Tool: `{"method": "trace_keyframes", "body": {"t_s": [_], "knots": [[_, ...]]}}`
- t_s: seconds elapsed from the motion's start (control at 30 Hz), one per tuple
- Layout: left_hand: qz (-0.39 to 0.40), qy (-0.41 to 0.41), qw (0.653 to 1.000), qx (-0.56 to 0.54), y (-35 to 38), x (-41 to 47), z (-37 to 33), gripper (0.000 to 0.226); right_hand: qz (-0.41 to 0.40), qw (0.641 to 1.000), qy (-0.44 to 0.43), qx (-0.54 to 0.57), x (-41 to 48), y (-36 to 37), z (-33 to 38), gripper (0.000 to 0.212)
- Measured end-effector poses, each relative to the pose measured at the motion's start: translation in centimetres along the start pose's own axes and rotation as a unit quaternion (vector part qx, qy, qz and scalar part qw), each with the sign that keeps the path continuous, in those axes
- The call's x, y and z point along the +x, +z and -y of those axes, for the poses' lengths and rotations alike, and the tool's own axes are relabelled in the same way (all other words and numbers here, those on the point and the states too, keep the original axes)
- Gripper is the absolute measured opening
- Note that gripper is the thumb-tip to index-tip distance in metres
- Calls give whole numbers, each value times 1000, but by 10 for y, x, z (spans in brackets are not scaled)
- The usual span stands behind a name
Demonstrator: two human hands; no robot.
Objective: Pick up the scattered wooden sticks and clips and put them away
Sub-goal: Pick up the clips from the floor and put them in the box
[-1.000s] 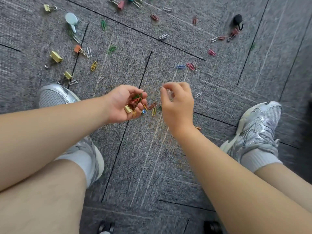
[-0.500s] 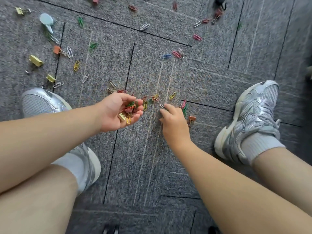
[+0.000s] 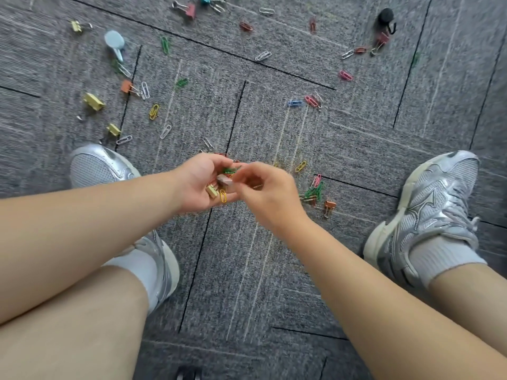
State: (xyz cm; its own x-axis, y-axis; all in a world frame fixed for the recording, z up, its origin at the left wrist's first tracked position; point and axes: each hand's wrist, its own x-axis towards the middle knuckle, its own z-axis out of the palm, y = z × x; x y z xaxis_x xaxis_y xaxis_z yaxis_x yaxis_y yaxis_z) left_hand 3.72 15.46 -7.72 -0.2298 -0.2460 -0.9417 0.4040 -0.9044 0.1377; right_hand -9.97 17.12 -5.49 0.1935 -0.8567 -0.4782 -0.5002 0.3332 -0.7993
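Observation:
My left hand (image 3: 201,185) is cupped palm up above the grey carpet and holds a small pile of clips (image 3: 220,186): green and yellow paper clips and small binder clips. My right hand (image 3: 267,193) hovers just right of it, fingertips pinched over the pile; a thin clip seems to be between the fingers, blurred. Loose clips lie on the carpet: a green and pink bunch (image 3: 315,189), an orange binder clip (image 3: 329,205), a yellow paper clip (image 3: 301,166), a blue one (image 3: 295,102). No wooden sticks are visible.
My two silver shoes, the left shoe (image 3: 101,165) and the right shoe (image 3: 436,209), flank the hands. More clips are scattered far left, including a yellow binder clip (image 3: 93,101) and a pale blue pin-like object (image 3: 115,42). A black hook (image 3: 386,17) lies far right.
My right hand rose from the carpet, where it was pinching a clip, and moved left to the cupped left hand. The view shifted slightly.

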Motion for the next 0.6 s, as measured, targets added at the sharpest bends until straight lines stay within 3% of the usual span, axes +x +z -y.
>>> {"method": "trace_keyframes", "body": {"t_s": [0.03, 0.1, 0.2, 0.27, 0.33, 0.6], "knots": [[2, 2, 1000, -6, 0, -1, 0, 26, -4, 1000, 2, 22, -1, 3, 5, 8], [2, -5, 1000, -14, -4, -3, -1, 24, -103, 994, 30, 37, 5, 4, 5, 11], [-14, -12, 999, -29, -15, -3, -5, 25, -211, 966, 140, -57, 23, 0, -11, 6], [-26, -4, 999, -44, -25, -4, -9, 23, -191, 948, 237, -96, 34, 1, -23, 17], [-27, 9, 997, -67, -34, -7, -15, 22, -176, 942, 258, -125, 41, 5, -27, 22], [-35, 56, 987, -144, -61, -19, -30, 27, -80, 965, 129, -212, 39, 57, -18, 37]]}}
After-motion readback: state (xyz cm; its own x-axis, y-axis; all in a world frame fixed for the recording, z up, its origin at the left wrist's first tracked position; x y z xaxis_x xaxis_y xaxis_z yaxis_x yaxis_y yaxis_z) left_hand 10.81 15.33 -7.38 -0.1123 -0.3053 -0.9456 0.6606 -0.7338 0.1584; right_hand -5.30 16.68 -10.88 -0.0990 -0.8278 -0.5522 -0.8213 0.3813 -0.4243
